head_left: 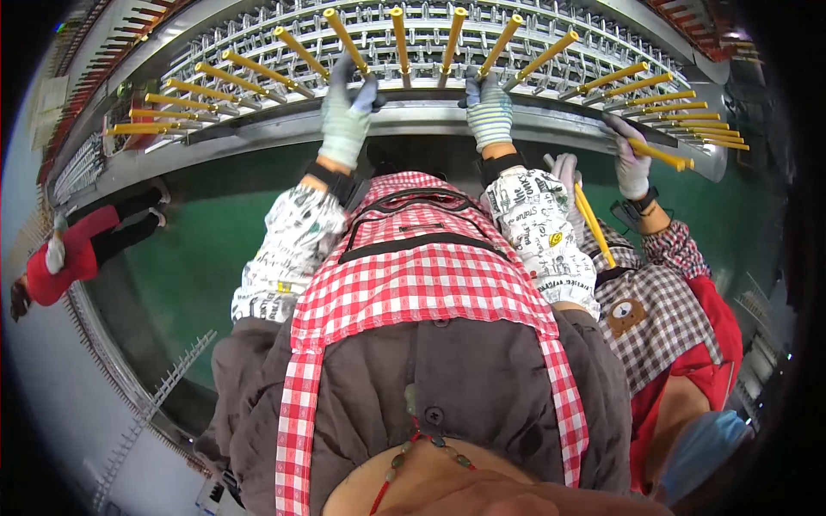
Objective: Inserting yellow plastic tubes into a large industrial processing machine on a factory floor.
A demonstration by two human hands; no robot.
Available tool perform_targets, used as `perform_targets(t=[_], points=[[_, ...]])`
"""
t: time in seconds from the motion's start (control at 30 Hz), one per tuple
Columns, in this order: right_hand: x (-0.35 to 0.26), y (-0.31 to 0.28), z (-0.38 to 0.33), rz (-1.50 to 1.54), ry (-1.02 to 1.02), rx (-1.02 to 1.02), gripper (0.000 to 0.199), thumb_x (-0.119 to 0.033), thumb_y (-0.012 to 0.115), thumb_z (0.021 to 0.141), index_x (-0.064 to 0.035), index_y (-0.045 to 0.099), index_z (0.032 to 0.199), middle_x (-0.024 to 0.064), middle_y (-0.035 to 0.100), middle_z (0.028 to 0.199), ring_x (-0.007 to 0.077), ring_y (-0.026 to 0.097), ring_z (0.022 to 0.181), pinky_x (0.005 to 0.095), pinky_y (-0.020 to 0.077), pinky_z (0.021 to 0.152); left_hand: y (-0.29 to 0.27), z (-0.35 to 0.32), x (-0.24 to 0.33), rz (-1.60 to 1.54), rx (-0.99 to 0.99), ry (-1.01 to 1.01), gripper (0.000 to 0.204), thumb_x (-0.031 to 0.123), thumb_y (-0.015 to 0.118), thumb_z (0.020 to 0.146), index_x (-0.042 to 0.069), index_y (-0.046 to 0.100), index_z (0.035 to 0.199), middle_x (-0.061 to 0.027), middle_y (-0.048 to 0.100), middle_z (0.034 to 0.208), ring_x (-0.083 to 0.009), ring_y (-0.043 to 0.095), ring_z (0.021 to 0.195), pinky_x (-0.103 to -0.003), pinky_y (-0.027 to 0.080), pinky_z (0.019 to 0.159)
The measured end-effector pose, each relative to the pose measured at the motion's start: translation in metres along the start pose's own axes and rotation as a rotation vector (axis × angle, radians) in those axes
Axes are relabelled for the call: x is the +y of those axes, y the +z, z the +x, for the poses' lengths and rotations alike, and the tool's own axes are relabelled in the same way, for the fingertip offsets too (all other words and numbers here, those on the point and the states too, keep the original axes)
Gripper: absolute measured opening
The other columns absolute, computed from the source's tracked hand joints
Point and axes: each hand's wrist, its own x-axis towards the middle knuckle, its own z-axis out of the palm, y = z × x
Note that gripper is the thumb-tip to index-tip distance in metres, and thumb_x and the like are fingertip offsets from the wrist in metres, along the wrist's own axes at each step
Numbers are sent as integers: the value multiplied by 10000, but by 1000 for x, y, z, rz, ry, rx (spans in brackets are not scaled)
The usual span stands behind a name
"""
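Several yellow rods (400, 39) stand in a fanned row along the near side of a metal rack with rows of small hooks and pins (422, 69). My left hand (346, 116), in a light glove with dark fingertips, has its fingers and thumb around the lower end of one yellow rod (344, 39). At the lower end of another yellow rod (502, 45), my right hand (490, 112) closes its gloved fingertips. Part of each grip is hidden behind the gloves.
A metal rail (422, 116) runs along the rack's near edge. Close on my right, a co-worker in a checked apron (658, 310) holds yellow rods (594, 224) in gloved hands. Another person in red (73, 245) is at the far left, on the green floor (206, 189).
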Motion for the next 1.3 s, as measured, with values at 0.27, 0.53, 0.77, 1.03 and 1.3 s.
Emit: perform_targets(t=[0.27, 0.53, 0.77, 1.03, 1.3], points=[[12, -23, 1, 31, 29, 31, 308, -302, 541, 856, -38, 516, 1014, 210, 620, 810, 364, 612, 762, 454, 471, 667, 29, 25, -19, 370, -90, -41, 279, 324, 525, 896, 80, 586, 1017, -56, 601, 668, -135, 530, 436, -291, 438, 432], [-10, -28, -83, 226, 107, -158, 486, -173, 551, 811, -62, 436, 1270, 218, 545, 1168, 348, 540, 1060, 380, 410, 915, 4, -23, -59, 212, 68, 68, 407, 144, 539, 880, 106, 441, 1273, -85, 617, 841, -121, 585, 620, -263, 473, 578], [68, 12, -144, -258, 140, -1163, 404, -346, 543, 818, -82, 596, 1119, 208, 557, 1164, 327, 511, 1120, 377, 376, 977, -110, -101, -82, 321, -354, -372, 280, 125, 490, 896, 59, 551, 1161, -55, 607, 885, -105, 576, 682, -255, 487, 645], [26, 68, -167, -226, -35, -1047, 318, -255, 511, 858, -79, 578, 1114, 197, 609, 1047, 343, 568, 1003, 412, 442, 861, -250, -119, -120, 481, -193, -507, 231, 115, 500, 890, 72, 585, 1100, -47, 611, 816, -105, 566, 668, -255, 479, 613], [8, 46, -139, -70, 81, -693, 377, -266, 538, 820, -81, 542, 1149, 192, 577, 1116, 342, 526, 1066, 397, 415, 910, -247, -122, -111, 700, -360, -462, 239, 156, 509, 873, 77, 600, 1081, -127, 652, 891, -198, 631, 735, -324, 500, 686]])
